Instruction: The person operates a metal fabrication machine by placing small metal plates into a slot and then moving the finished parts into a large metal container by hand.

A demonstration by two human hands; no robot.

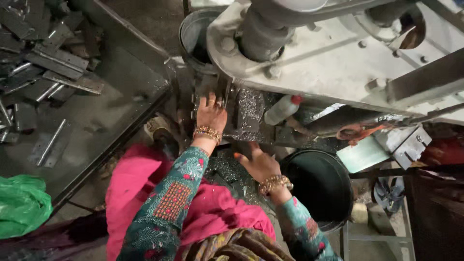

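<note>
- Patterned teal sleeves (166,203) and pink cloth (212,208) fill the bottom of the view, nearest the camera.
- Left hand (210,114) reaches up to the machine bed (249,113), fingers spread flat and released on the metal just under the grey press body (328,58); whether it pinches a small part, I cannot tell.
- Right hand (260,163) hovers lower, below the machine bed, open and loose, thumb out, holding nothing visible.
- Metal shavings (250,102) glitter on the machine bed, right beside the left hand.
- White squeeze bottle (282,109) with a red cap lies tilted to the right of the machine bed.
- Black bucket (321,186) stands below and right of the machine bed, near the right hand.
- Flat metal hinges (58,63) lie piled on the dark surface (104,111) well to the left of the machine bed.
- Green bag (21,205) sits far lower left of it.
</note>
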